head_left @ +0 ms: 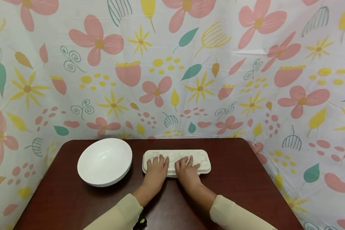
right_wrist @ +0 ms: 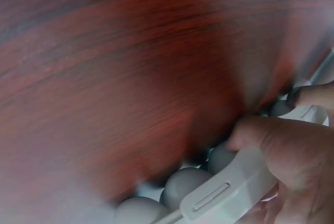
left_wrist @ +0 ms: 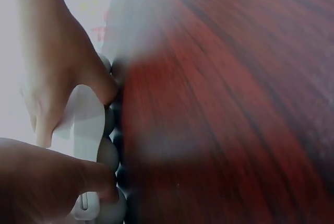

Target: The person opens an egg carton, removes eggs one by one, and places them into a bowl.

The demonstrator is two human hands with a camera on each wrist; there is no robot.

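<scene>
A pale egg carton (head_left: pixel 174 154) lies lengthwise across the table with its lid down. My left hand (head_left: pixel 156 174) holds its left half, fingers spread over the lid. My right hand (head_left: pixel 188 174) holds the right half, its fingers slightly bent on top. In the left wrist view the left thumb (left_wrist: pixel 102 179) reaches over the carton's front edge. The right thumb (right_wrist: pixel 248 132) does likewise in the right wrist view, beside a slotted tab (right_wrist: pixel 211 197) and rounded cups (right_wrist: pixel 185 185). The carton's inside is hidden.
A large white bowl (head_left: pixel 104 163) stands left of the carton on the dark red-brown table (head_left: pixel 233 191). A flower-patterned cloth (head_left: pixel 166 70) hangs behind and beside the table. Under the left sleeve shows a small black thing (head_left: pixel 141 222) with a yellow spot.
</scene>
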